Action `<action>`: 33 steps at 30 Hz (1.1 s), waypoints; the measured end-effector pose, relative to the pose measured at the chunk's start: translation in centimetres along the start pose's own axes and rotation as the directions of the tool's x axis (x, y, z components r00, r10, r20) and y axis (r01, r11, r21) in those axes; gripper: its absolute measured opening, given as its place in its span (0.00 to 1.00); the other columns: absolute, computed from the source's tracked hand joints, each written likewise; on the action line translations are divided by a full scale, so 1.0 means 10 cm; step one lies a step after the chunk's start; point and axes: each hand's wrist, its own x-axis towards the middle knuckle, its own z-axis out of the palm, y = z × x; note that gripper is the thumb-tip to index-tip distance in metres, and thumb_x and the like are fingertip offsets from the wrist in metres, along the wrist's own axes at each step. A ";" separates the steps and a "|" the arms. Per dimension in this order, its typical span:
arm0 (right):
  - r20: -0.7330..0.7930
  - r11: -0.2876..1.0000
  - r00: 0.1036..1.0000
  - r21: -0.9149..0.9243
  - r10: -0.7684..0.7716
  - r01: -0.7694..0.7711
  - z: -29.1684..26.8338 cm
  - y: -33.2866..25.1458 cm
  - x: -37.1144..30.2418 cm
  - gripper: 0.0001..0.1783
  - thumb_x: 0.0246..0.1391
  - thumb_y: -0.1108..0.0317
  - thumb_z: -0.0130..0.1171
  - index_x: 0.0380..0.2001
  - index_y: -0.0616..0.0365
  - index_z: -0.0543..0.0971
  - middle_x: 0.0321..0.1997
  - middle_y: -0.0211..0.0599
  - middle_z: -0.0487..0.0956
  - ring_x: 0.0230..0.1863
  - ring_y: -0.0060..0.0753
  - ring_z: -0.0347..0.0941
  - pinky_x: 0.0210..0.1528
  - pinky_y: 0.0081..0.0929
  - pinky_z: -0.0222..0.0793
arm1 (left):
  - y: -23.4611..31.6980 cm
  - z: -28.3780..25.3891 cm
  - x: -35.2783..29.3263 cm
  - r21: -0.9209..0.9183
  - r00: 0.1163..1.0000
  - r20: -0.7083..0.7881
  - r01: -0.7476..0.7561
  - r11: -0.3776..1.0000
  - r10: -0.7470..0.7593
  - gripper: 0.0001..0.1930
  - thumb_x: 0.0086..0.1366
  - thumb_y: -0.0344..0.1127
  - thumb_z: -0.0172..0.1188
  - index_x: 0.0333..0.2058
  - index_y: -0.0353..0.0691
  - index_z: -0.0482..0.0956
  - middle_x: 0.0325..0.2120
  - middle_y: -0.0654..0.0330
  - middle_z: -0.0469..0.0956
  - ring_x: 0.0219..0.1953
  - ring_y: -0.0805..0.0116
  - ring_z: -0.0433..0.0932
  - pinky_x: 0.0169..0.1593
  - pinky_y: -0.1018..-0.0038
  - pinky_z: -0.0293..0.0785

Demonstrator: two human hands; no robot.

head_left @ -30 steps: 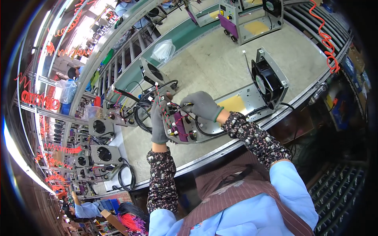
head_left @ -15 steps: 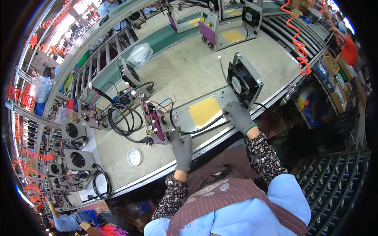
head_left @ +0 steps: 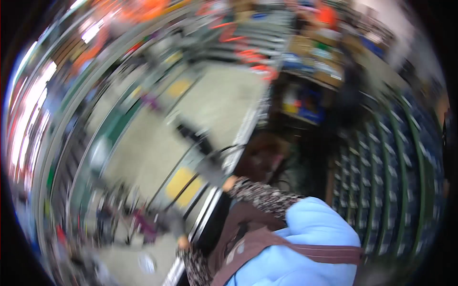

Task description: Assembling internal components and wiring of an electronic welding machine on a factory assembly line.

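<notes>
- Workbench [head_left: 219, 93]: pale grey top, bright metal strip along the near edge; the whole scene is motion-blurred.
- Open grey metal chassis [head_left: 190, 159]: lies on the workbench alongside the near edge, yellow rectangular pad [head_left: 177, 186] on its base.
- Chassis ends: black fan [head_left: 203, 143] toward the workbench's right end; purple panel [head_left: 144, 228] toward the left end.
- Right hand [head_left: 210, 170], grey-gloved: at the fan end, close to the near edge. Finger opening and grip cannot be told owing to blur.
- Left hand [head_left: 171, 221], grey-gloved: just beside the purple panel, near the same edge. Finger opening and any hold likewise cannot be told.
- Black cable [head_left: 183, 189]: runs across the yellow pad, between the two hands.
- White round dish [head_left: 147, 263]: on the workbench, left of the purple panel, near the front edge.
- Translucent plastic bag [head_left: 100, 153]: at the far edge, beside the green strip [head_left: 120, 123].
- Orange coiled hose [head_left: 248, 57]: at the right end.
</notes>
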 end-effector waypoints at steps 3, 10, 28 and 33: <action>0.339 0.880 0.939 0.460 -0.051 -0.118 -0.61 0.06 0.13 0.11 0.43 0.65 0.59 0.31 0.56 0.74 0.38 0.39 0.73 0.42 0.41 0.72 0.40 0.39 0.70 | 0.41 -0.44 -0.22 -0.162 0.981 -0.177 -0.107 0.981 0.078 0.29 0.53 0.36 0.62 0.52 0.26 0.70 0.53 0.37 0.69 0.53 0.46 0.70 0.59 0.57 0.64; 0.114 0.647 0.821 0.559 0.560 -0.519 -2.85 1.48 -1.19 0.15 0.47 0.62 0.59 0.39 0.54 0.81 0.42 0.40 0.79 0.47 0.43 0.74 0.51 0.37 0.69 | 1.13 -0.77 -0.94 -0.114 0.934 -0.274 -0.268 0.957 0.229 0.32 0.62 0.46 0.56 0.59 0.31 0.64 0.63 0.37 0.53 0.64 0.42 0.55 0.63 0.58 0.59; -0.869 -0.801 -0.346 -0.091 0.355 -0.592 -6.32 4.73 -3.84 0.37 0.45 0.39 0.63 0.53 0.52 0.74 0.63 0.49 0.66 0.58 0.55 0.67 0.52 0.65 0.64 | 1.60 -0.58 -1.59 -0.373 0.764 -0.278 -0.645 0.667 0.583 0.26 0.62 0.41 0.55 0.56 0.33 0.68 0.62 0.39 0.56 0.64 0.39 0.55 0.65 0.53 0.51; -0.861 -0.695 -0.264 -0.134 0.435 -0.707 -6.46 4.65 -4.08 0.35 0.44 0.40 0.63 0.50 0.53 0.77 0.59 0.49 0.70 0.55 0.54 0.69 0.52 0.59 0.66 | 1.75 -0.67 -1.50 -0.364 0.756 -0.351 -0.654 0.663 0.553 0.22 0.51 0.28 0.60 0.47 0.35 0.73 0.57 0.40 0.64 0.59 0.41 0.63 0.61 0.56 0.60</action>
